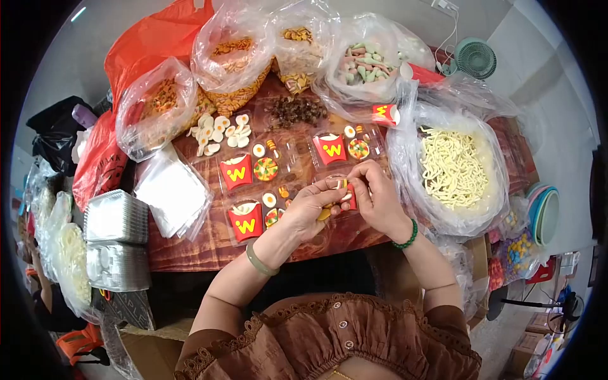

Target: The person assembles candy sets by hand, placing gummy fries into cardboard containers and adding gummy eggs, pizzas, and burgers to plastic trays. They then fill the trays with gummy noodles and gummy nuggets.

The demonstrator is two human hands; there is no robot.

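My left hand [308, 204], a jade bangle on its wrist, is closed with its fingertips at a small red toy fry box [352, 197]. Small yellow and white pieces show among its fingers, too covered to name. On the other side, my right hand [379, 193], with a green bead bracelet, pinches the same red box. Both hands meet over the table's front part. Close by are clear trays holding toy fry boxes [244, 219], a round pizza piece [265, 168] and a fried-egg piece [258, 150]. Another filled tray has its fry box [329, 149] behind my hands.
Plastic bags of orange pieces [235, 95], pastel pieces [370, 63] and cream fry-like strips [455, 166] ring the table. Loose egg pieces [209, 134] and dark brown bits [296, 111] lie between. Stacked clear trays [116, 218] and plastic sleeves [171, 190] stand left.
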